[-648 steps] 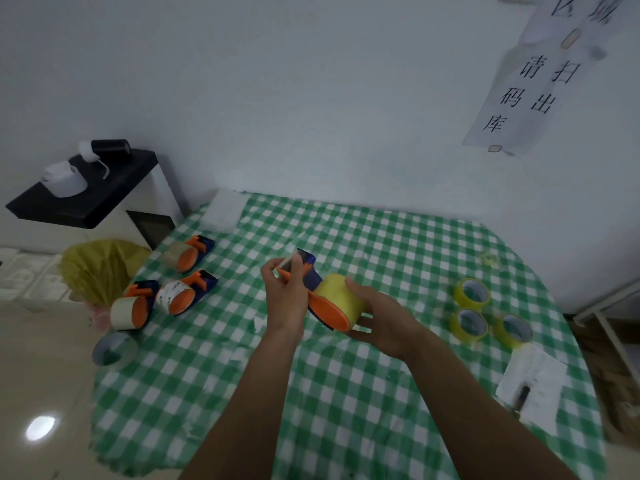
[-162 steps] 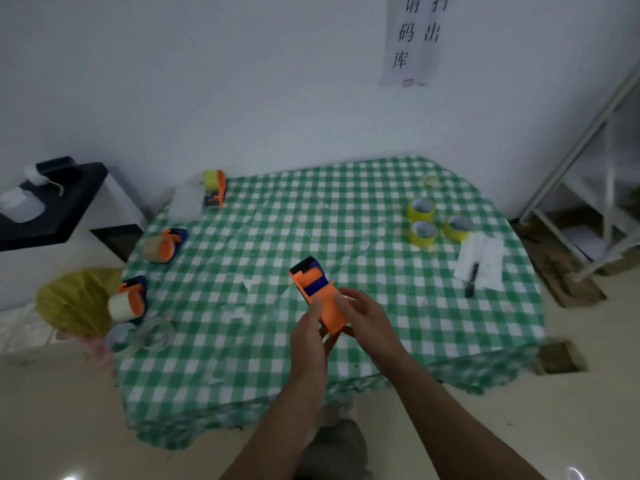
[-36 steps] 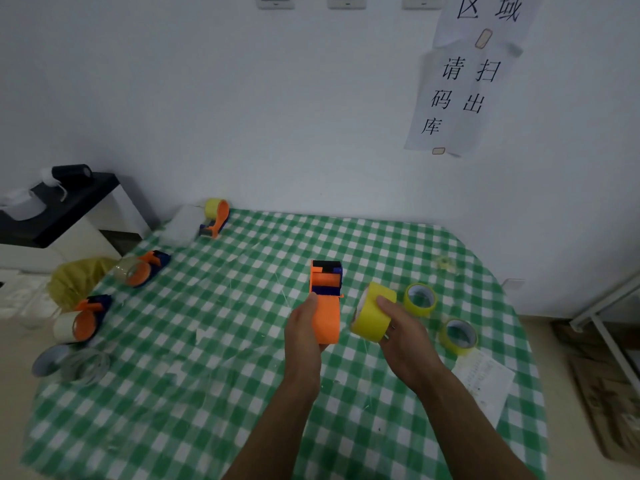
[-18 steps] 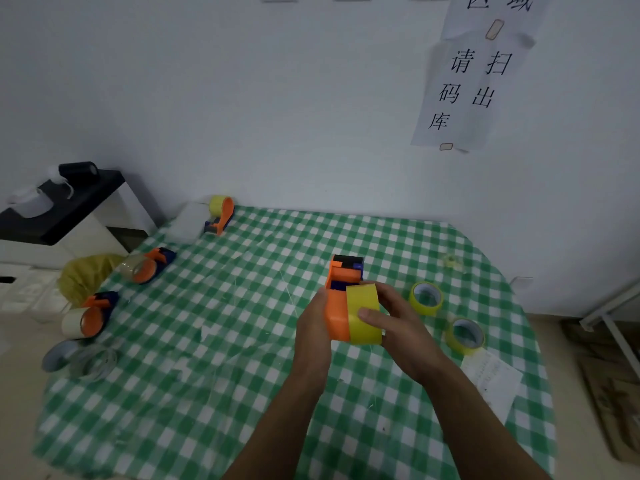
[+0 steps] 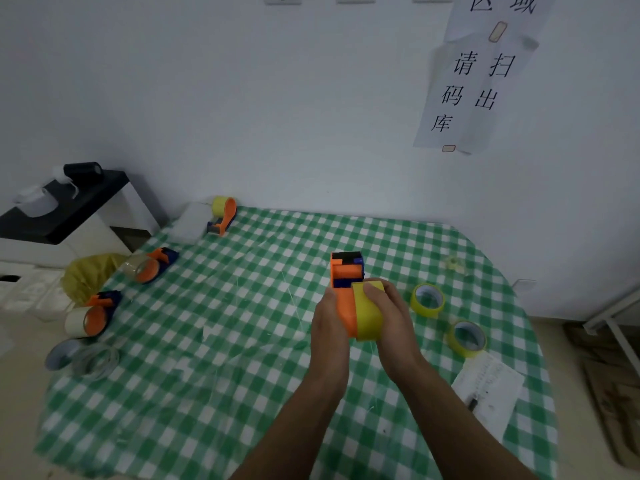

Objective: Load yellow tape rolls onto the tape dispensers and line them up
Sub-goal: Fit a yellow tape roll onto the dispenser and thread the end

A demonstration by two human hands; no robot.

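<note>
Left hand (image 5: 329, 327) gripped the orange-and-blue plastic tape dispenser (image 5: 344, 282) to brace it above the green-checked tabletop (image 5: 242, 341), while right hand (image 5: 394, 323) clutched the yellow tape roll (image 5: 367, 317) flush against its side, presumably to seat it.

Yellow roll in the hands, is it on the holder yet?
Seemingly on: the yellow roll sits flush against the orange dispenser, right hand gripping it. Fully seated: cannot tell.

Left grip (image 5: 329, 327) curled round dispenser (image 5: 344, 273), right grip (image 5: 393, 320) round yellow roll (image 5: 367, 315); forearms converge forward.
</note>
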